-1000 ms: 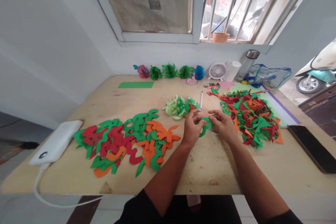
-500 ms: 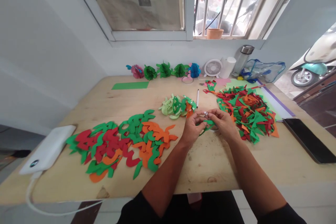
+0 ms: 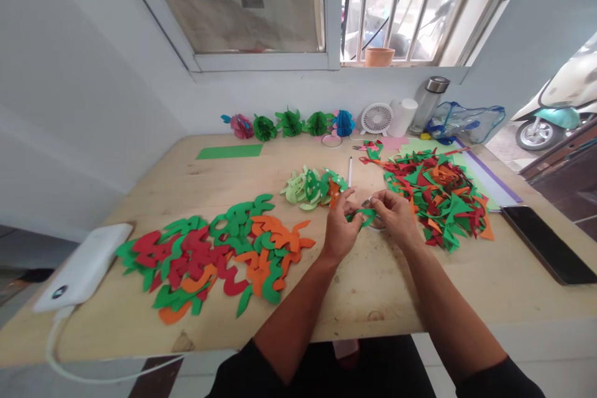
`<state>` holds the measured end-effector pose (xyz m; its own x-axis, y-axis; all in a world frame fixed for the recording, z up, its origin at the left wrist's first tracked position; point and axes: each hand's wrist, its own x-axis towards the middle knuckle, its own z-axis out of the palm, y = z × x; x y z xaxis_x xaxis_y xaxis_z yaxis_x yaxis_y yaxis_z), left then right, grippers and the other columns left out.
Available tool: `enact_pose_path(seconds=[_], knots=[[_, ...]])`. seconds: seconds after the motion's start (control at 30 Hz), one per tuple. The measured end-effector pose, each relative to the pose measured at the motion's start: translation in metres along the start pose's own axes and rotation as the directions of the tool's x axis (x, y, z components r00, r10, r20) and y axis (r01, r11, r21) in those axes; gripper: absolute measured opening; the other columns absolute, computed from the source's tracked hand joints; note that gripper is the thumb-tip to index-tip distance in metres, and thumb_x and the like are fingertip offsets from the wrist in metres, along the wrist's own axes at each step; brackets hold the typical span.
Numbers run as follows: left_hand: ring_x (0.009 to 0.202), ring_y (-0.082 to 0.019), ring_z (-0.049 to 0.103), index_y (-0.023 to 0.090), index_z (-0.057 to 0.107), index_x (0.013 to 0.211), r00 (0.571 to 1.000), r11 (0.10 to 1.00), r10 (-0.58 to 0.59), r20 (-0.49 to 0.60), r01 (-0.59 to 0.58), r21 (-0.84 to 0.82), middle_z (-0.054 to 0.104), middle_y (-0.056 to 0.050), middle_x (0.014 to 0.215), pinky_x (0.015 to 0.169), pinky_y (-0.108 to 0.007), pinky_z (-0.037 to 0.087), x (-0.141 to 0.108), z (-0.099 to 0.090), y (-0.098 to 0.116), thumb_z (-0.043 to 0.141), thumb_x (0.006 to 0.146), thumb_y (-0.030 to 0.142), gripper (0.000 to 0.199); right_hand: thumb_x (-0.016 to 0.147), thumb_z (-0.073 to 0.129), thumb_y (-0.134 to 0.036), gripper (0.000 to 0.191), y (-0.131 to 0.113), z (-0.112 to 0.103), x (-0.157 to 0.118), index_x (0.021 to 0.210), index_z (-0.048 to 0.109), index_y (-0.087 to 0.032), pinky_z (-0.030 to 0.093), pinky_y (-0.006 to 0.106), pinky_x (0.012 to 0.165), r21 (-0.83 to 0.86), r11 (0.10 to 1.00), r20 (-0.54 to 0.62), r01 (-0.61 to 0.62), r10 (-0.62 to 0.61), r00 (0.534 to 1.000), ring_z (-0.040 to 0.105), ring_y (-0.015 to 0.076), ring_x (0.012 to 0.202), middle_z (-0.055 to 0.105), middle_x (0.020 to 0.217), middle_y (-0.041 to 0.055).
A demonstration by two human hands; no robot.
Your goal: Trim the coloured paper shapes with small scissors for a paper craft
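Observation:
My left hand (image 3: 342, 224) pinches a green paper piece (image 3: 367, 216) above the wooden table. Close to its right, my right hand (image 3: 394, 214) has its fingertips together on a small white bit (image 3: 367, 202), too small to name. Behind my left hand sits a cluster of pale green, dark green and orange cut shapes (image 3: 317, 188), some with white spots. A white pen (image 3: 350, 171) lies just beyond my hands. A round whitish object (image 3: 377, 224) shows partly beneath my right hand.
Red, green and orange shapes (image 3: 200, 252) spread at the left; a heap of scraps (image 3: 443, 196) lies right. A phone (image 3: 550, 242), a white power bank (image 3: 84, 267), a small fan (image 3: 377, 119), a bottle (image 3: 430, 104) and honeycomb paper figures (image 3: 289, 123) stand or lie around.
My left hand's fingers have lifted and shifted slightly, and the green piece has tilted between my hands. The view has moved a little.

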<state>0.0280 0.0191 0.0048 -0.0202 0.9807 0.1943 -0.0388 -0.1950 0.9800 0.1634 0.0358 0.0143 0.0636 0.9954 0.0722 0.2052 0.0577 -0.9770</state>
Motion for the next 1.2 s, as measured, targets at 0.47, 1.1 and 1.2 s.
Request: enact_pose_path(seconds=[0.47,1.1,1.2], knots=[[0.076,-0.014,0.061,0.023,0.052,0.12,0.968,0.982,0.116,-0.22,-0.079,0.171,0.065,-0.001,0.082,0.074,-0.025,0.046,-0.002,-0.003,-0.006,0.056,0.072,0.01,0.05,0.067,0.062,-0.033,0.052,0.001,0.017,-0.007,0.115,0.044,-0.021,0.037,0.023,0.049,0.112,0.993,0.056,0.029,-0.036,0.998,0.047,0.01,0.053,0.055,0.069,-0.004],[0.062,-0.01,0.062,0.019,0.051,0.115,0.981,0.978,-0.166,-0.096,0.151,-0.143,0.064,-0.001,0.081,0.06,-0.02,0.05,0.003,-0.001,-0.007,0.059,0.065,0.007,0.052,0.07,0.057,-0.025,0.057,0.008,0.014,-0.006,0.124,0.04,-0.019,0.036,0.023,0.049,0.003,0.994,0.137,0.11,-0.109,0.985,0.047,0.0098,0.052,0.053,0.065,-0.0056],[0.052,-0.007,0.059,0.018,0.049,0.116,0.968,0.95,-0.236,-0.081,0.213,-0.229,0.063,0.0,0.08,0.055,-0.02,0.05,0.005,-0.002,-0.007,0.06,0.064,0.009,0.053,0.071,0.057,-0.026,0.057,0.006,0.014,-0.007,0.125,0.04,-0.018,0.037,0.023,0.049,0.026,0.994,0.151,0.106,-0.109,0.983,0.048,0.0102,0.053,0.054,0.065,-0.0053]])
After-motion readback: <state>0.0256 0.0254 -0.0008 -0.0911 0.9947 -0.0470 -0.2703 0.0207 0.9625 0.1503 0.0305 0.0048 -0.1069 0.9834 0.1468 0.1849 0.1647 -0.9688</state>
